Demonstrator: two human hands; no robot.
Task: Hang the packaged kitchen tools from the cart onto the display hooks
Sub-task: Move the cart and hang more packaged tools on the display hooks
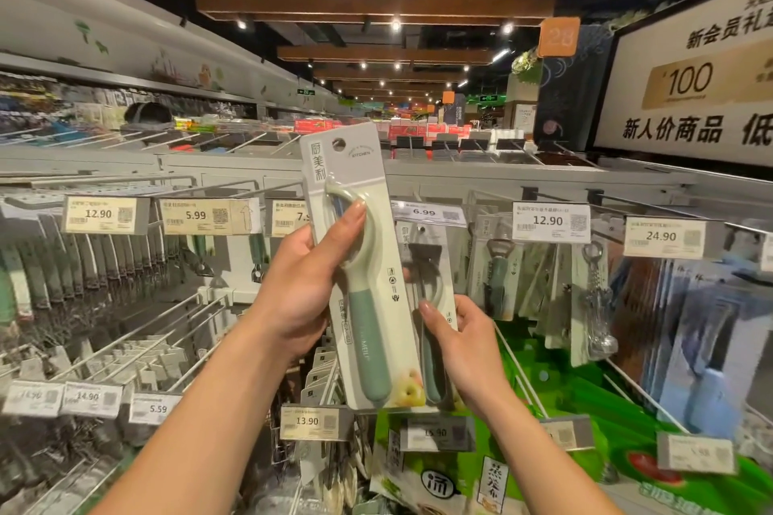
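The person's left hand (301, 284) grips a long pale-green and grey cardboard blister pack (376, 297) that holds a peeler with a sage-green handle. The thumb (355, 213) presses on the clear blister in front; the other fingers curl behind the card, hidden. The pack stands nearly upright, its round hanging hole (339, 144) well above the thumb and free of any hook, so it is not yet hung. The right hand (464, 330) pinches the lower edge of a second, matching pack (431, 263), thumb in front and fingers behind. That pack appears to hang from the hook behind the white 6.99 price tag (424, 213), above the right fingertips. At least one pack seems placed, and threading the held one is left. The cart is out of view, so the remaining count cannot be told.
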